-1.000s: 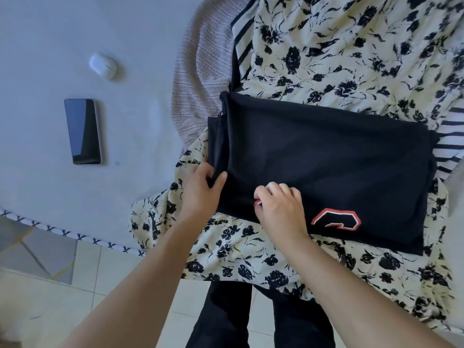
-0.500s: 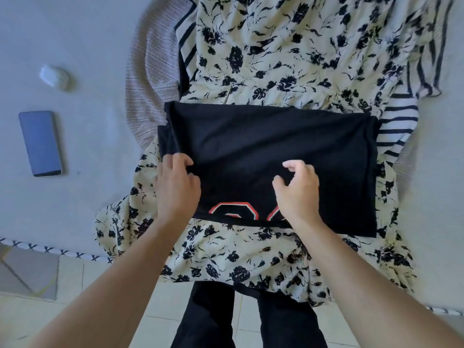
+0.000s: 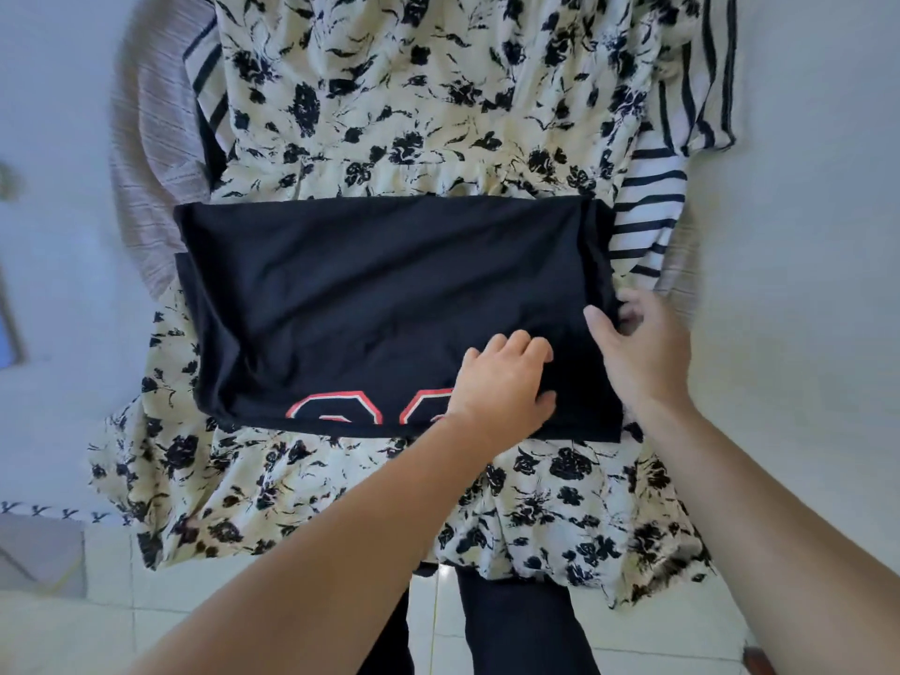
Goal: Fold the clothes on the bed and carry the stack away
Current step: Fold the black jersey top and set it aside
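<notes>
**Folding the black shirt**

Lying on the floral dress (image 3: 389, 114), the black shirt (image 3: 380, 294). Pressing near its right end with curled left hand (image 3: 501, 382); pinching its right edge with right hand (image 3: 643, 348). Better keeping edges aligned, probably.

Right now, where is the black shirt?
In the head view the black shirt lies mid-frame on the floral dress, with both hands at its right end and the striped top just beyond.
</notes>
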